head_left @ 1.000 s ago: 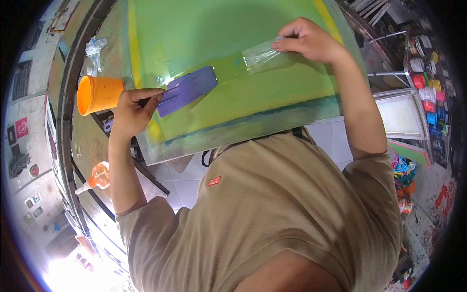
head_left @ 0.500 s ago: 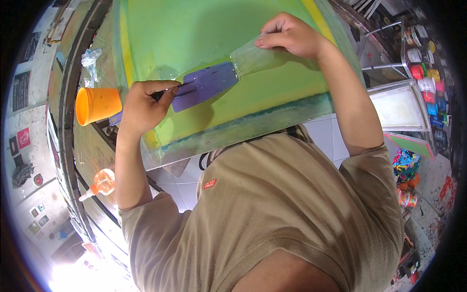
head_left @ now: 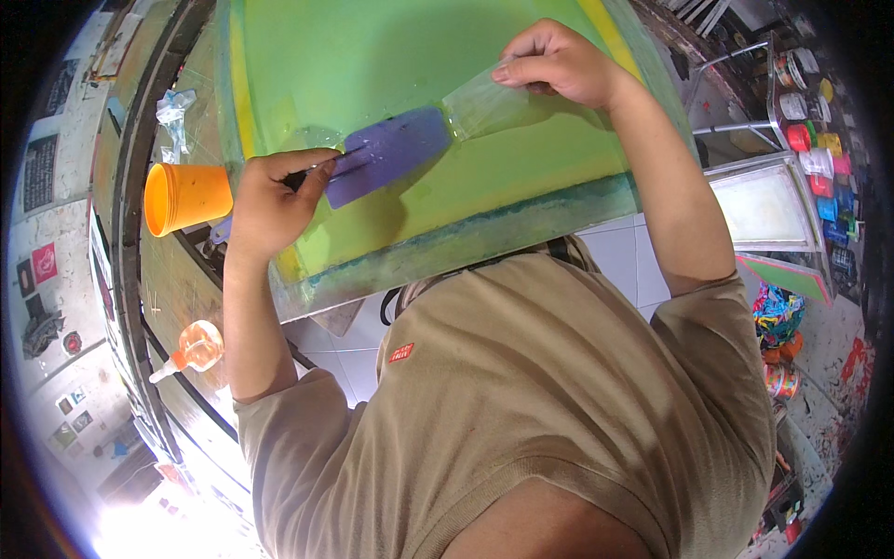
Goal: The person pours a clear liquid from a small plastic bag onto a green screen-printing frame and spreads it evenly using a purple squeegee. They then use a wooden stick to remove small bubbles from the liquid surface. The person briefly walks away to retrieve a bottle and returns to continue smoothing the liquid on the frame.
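My left hand [head_left: 276,203] is closed round the handle of a purple slotted spatula [head_left: 399,149]. The handle's end shows past the wrist, beside the orange cups. Its blade is held over the green surface of a flat framed screen [head_left: 503,182] and casts a shadow on it. In my right hand [head_left: 564,67] a strip of clear film [head_left: 484,101] is pinched between thumb and fingers. The strip slants down to the blade's far right end; I cannot tell whether it sticks to the blade. Clear wet-looking bits lie near the blade's left edge.
Stacked orange cups [head_left: 188,199] stand left of the screen, with crumpled clear plastic [head_left: 175,116] beyond them. A bottle of orange liquid [head_left: 198,347] lies near my left forearm. At the right are a white framed panel [head_left: 759,207] and several paint jars [head_left: 818,163].
The spatula blade has shifted slightly left and up. My right hand has risen a little, and the clear strip is tilted more steeply.
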`<state>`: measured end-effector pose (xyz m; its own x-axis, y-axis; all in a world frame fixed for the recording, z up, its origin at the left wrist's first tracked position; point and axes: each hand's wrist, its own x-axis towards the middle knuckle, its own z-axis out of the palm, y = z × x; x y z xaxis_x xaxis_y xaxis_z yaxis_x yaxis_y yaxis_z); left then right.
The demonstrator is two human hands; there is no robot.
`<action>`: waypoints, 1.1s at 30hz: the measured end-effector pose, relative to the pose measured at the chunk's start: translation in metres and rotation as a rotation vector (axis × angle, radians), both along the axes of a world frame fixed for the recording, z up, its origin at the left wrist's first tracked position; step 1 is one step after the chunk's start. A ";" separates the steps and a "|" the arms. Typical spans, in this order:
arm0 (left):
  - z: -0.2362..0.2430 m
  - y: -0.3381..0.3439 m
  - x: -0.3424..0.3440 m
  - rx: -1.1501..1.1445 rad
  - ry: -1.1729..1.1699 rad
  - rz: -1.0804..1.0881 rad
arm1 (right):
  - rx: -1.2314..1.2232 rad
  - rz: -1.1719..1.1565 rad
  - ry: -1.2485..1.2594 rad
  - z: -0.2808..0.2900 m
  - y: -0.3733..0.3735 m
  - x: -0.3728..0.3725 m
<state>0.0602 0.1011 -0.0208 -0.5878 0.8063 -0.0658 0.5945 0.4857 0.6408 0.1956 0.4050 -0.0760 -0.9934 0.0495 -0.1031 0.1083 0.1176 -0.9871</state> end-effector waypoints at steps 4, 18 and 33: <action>-0.001 -0.015 -0.017 0.037 0.037 0.013 | -0.009 0.031 -0.016 -0.001 0.005 0.000; -0.005 0.000 -0.006 0.024 0.064 -0.018 | -0.039 0.015 0.021 -0.006 0.007 0.001; -0.004 -0.052 -0.025 -0.011 0.010 0.108 | -0.076 0.011 0.033 -0.010 0.010 -0.001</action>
<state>0.0353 0.0487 -0.0247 -0.6722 0.7372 -0.0680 0.5445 0.5546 0.6293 0.1944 0.4154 -0.0861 -0.9968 0.0320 -0.0738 0.0752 0.0426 -0.9963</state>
